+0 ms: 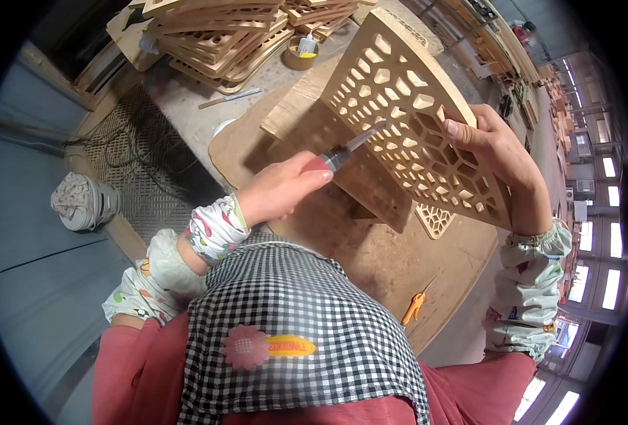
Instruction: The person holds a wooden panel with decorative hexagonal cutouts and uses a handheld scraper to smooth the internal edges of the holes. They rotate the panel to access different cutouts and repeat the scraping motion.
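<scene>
Wooden lattice panel (413, 106) stands tilted on the counter (371, 248), right hand (495, 145) pinching its edge. Left hand (282, 188) wraps a file (349, 149), poking one hole. Smoothing holes looks underway; neighbouring hole probably follows.

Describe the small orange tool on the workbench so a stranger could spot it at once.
Start at the round wooden workbench in front of the person. Near its lower right edge, below the carved lattice panel, lies a small pair of snips. Its bright orange handles set it apart from the pale wood around it.

Bare board (399, 262) below tilted lattice panel (413, 113)
</scene>
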The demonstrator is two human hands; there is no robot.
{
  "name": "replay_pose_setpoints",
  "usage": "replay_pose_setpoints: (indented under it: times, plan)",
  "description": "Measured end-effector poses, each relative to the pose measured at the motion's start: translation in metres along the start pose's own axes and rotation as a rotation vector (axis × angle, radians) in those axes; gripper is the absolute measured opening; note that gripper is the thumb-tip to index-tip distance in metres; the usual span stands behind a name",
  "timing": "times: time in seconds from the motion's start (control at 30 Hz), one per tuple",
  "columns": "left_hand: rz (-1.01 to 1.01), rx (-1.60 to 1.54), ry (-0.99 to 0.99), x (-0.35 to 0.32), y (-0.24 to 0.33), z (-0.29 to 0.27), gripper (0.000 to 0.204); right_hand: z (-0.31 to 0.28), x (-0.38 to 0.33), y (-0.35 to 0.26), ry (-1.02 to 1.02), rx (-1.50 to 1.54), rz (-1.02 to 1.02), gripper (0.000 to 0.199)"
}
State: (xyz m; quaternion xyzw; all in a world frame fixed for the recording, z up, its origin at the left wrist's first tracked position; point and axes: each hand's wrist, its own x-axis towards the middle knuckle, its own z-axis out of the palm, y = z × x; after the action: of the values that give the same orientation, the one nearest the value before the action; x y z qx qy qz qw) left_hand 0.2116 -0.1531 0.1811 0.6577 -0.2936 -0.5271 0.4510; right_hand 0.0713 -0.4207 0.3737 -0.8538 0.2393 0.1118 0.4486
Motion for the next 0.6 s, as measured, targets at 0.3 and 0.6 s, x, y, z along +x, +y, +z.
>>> replay_pose_setpoints:
  times: [0.3,0.6]
  plan:
    - [-0.032,0.225,0.029,0.006,0.044,0.01,0.052,0.009,-0.005,-0.015,-0.01,0.06,0.003,0.061]
    - [-0.035,-0.45,-0.127,0.005,0.01,0.011,0.039,0.008,-0.006,-0.011,0.027,0.135,0.02,0.063]
